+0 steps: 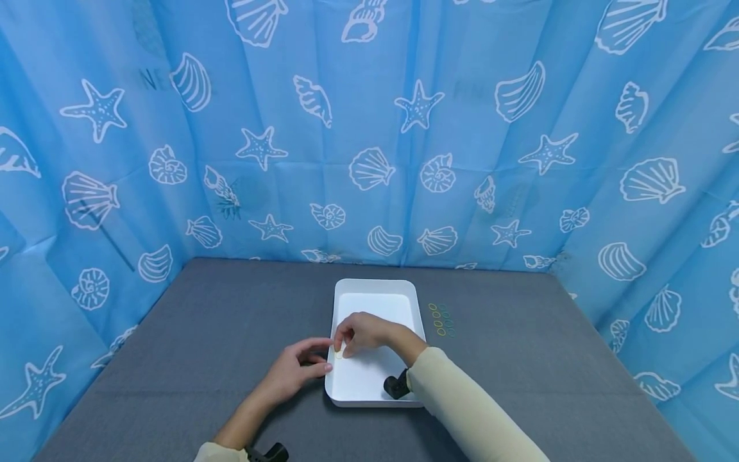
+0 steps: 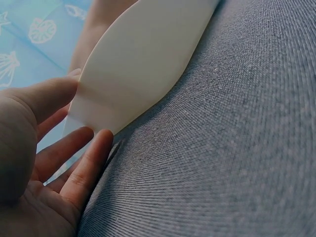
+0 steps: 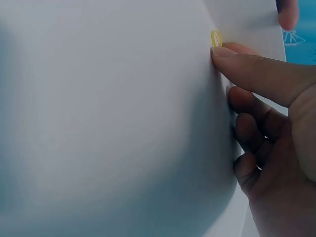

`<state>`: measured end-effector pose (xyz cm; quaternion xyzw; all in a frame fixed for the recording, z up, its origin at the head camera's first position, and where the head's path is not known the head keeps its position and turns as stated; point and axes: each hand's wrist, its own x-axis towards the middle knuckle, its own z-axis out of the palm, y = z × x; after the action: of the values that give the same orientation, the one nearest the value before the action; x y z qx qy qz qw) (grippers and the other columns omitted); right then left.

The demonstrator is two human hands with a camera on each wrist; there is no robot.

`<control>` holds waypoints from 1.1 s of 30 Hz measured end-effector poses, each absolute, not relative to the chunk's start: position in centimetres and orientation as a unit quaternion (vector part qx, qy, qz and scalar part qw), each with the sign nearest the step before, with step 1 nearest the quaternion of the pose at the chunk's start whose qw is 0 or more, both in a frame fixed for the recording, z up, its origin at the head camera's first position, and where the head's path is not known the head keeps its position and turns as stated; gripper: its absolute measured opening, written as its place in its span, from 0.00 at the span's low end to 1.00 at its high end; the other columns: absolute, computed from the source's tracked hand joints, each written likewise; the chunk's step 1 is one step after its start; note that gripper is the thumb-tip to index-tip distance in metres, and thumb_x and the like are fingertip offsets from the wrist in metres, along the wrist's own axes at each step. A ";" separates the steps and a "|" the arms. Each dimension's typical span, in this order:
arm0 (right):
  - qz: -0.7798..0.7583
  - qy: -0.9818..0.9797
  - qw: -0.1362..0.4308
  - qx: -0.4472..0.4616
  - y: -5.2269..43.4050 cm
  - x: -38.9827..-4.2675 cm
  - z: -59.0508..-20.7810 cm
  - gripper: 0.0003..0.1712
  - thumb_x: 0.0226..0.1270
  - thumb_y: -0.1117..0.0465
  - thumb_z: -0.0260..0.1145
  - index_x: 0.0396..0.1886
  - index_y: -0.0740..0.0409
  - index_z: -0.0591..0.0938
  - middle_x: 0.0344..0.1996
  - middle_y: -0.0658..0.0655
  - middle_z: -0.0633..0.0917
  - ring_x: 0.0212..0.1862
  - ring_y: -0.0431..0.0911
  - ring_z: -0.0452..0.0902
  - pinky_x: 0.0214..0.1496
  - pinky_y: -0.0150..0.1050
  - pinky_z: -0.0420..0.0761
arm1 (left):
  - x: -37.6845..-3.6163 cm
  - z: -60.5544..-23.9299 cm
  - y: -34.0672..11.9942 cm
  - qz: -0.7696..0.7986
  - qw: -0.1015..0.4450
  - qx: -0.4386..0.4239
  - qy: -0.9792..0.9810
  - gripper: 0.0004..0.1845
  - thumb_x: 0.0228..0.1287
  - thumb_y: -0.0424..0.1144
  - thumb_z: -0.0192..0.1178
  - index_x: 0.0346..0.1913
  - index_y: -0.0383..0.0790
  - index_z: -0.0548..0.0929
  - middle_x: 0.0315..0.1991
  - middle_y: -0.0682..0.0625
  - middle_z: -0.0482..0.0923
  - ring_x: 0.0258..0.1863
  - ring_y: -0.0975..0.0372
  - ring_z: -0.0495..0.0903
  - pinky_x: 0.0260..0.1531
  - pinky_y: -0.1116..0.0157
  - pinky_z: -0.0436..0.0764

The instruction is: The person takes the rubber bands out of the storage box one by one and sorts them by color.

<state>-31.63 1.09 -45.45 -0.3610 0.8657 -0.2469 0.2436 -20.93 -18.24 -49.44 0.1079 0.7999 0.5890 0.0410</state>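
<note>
Sleeves came in from the bottom, and both hands met at the white tray (image 1: 375, 289) on the gray tabletop (image 1: 202, 333). Her right hand (image 1: 364, 332) pinched a small yellow ring (image 3: 216, 38) just inside the tray's left edge. Loose and holding nothing, the left hand (image 1: 294, 372) touched the tray's outer wall. More little rings (image 1: 441, 319) lay just right of the tray. Keeping the tray steady and setting the ring down flat seemed best.

A grey cloth-covered table (image 1: 202, 359) carries a white tray (image 1: 375, 287) near its middle. Just right of the tray, apart from it, small rubber bands (image 1: 441, 319) lie on the cloth in 2 short rows, yellow ones nearer the tray, green ones beside them
</note>
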 end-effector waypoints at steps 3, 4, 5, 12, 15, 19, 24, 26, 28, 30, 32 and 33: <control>-0.242 0.868 0.243 -0.359 1.0 -31.5 -45.4 0.09 0.58 0.66 0.74 0.27 0.46 0.84 0.23 0.47 0.77 0.29 0.39 0.71 0.33 0.31 0.69 | -21.0 -49.6 -18.3 0.588 0.039 0.108 0.801 0.24 0.59 0.40 0.70 0.59 0.40 0.79 0.55 0.42 0.78 0.43 0.57 0.81 0.40 0.65 0.79; -0.240 0.869 0.243 -0.358 1.0 -31.5 -45.4 0.09 0.58 0.66 0.74 0.27 0.47 0.84 0.22 0.47 0.77 0.28 0.39 0.71 0.33 0.31 0.69 | -21.0 -49.6 -18.3 0.588 0.039 0.109 0.801 0.24 0.59 0.40 0.70 0.59 0.40 0.79 0.55 0.42 0.78 0.43 0.57 0.81 0.39 0.65 0.79; -0.238 0.870 0.243 -0.356 1.0 -31.4 -45.3 0.09 0.58 0.66 0.73 0.26 0.47 0.84 0.22 0.46 0.77 0.28 0.39 0.71 0.33 0.30 0.69 | -21.0 -49.6 -18.3 0.588 0.039 0.109 0.800 0.24 0.59 0.40 0.70 0.59 0.40 0.79 0.55 0.42 0.78 0.43 0.57 0.81 0.39 0.65 0.79; -0.225 0.883 0.242 -0.335 1.0 -30.9 -45.1 0.05 0.59 0.64 0.73 0.28 0.52 0.85 0.23 0.46 0.79 0.29 0.38 0.73 0.35 0.31 0.71 | -20.9 -49.6 -18.4 0.590 0.049 0.105 0.799 0.25 0.59 0.41 0.70 0.59 0.41 0.79 0.56 0.43 0.78 0.43 0.57 0.81 0.40 0.65 0.78; -0.216 0.886 0.241 -0.332 1.2 -31.0 -45.0 0.04 0.60 0.64 0.73 0.28 0.52 0.85 0.23 0.46 0.79 0.29 0.38 0.73 0.36 0.31 0.72 | -20.9 -49.5 -18.4 0.591 0.051 0.107 0.798 0.25 0.60 0.40 0.69 0.60 0.41 0.79 0.56 0.42 0.78 0.43 0.56 0.81 0.39 0.64 0.78; -0.216 0.886 0.236 -0.336 1.6 -31.4 -45.0 0.05 0.61 0.64 0.72 0.27 0.52 0.84 0.23 0.45 0.79 0.29 0.38 0.73 0.36 0.32 0.71 | -20.9 -49.5 -18.5 0.593 0.050 0.105 0.797 0.25 0.60 0.40 0.69 0.60 0.40 0.79 0.56 0.42 0.78 0.43 0.56 0.81 0.39 0.64 0.78; -0.235 0.882 0.234 -0.335 2.0 -31.6 -44.7 0.05 0.60 0.64 0.72 0.27 0.53 0.84 0.23 0.45 0.80 0.29 0.38 0.73 0.35 0.32 0.72 | -20.9 -49.5 -18.5 0.593 0.046 0.104 0.797 0.24 0.60 0.40 0.69 0.59 0.41 0.79 0.55 0.42 0.78 0.43 0.56 0.81 0.39 0.65 0.78; -0.240 0.881 0.231 -0.336 2.2 -31.6 -44.6 0.05 0.60 0.65 0.72 0.27 0.53 0.84 0.23 0.45 0.80 0.29 0.38 0.73 0.35 0.32 0.72 | -20.9 -49.5 -18.5 0.593 0.046 0.104 0.797 0.24 0.60 0.40 0.69 0.59 0.41 0.79 0.55 0.42 0.78 0.43 0.56 0.81 0.39 0.65 0.78; -0.244 0.881 0.228 -0.336 2.4 -31.7 -44.4 0.04 0.61 0.65 0.71 0.27 0.54 0.85 0.23 0.45 0.80 0.29 0.38 0.73 0.36 0.32 0.72 | -20.9 -49.5 -18.5 0.592 0.046 0.107 0.797 0.24 0.60 0.39 0.69 0.59 0.41 0.79 0.55 0.42 0.78 0.43 0.56 0.81 0.38 0.65 0.78; -0.249 0.881 0.224 -0.334 2.7 -31.7 -44.2 0.04 0.62 0.64 0.71 0.28 0.54 0.85 0.24 0.45 0.81 0.30 0.39 0.73 0.37 0.33 0.72 | -20.9 -49.5 -18.4 0.592 0.045 0.110 0.797 0.24 0.60 0.39 0.69 0.59 0.40 0.79 0.55 0.42 0.78 0.43 0.57 0.81 0.39 0.65 0.78; -0.254 0.882 0.220 -0.330 2.9 -31.8 -44.0 0.04 0.63 0.65 0.70 0.28 0.54 0.85 0.24 0.46 0.81 0.30 0.39 0.73 0.38 0.34 0.73 | -20.9 -49.5 -18.4 0.593 0.045 0.113 0.796 0.24 0.60 0.39 0.69 0.59 0.39 0.79 0.55 0.41 0.78 0.43 0.57 0.81 0.39 0.65 0.78; -0.258 0.882 0.218 -0.328 3.1 -31.9 -43.9 0.04 0.63 0.65 0.70 0.28 0.54 0.85 0.24 0.46 0.81 0.31 0.39 0.73 0.38 0.34 0.73 | -20.9 -49.5 -18.4 0.594 0.044 0.114 0.795 0.24 0.60 0.39 0.69 0.59 0.39 0.79 0.55 0.41 0.78 0.43 0.57 0.81 0.39 0.65 0.78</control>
<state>-31.91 3.06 -43.91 -0.3283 0.8822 -0.2576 0.2184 -20.91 -18.41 -49.45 0.1135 0.7953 0.5939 0.0437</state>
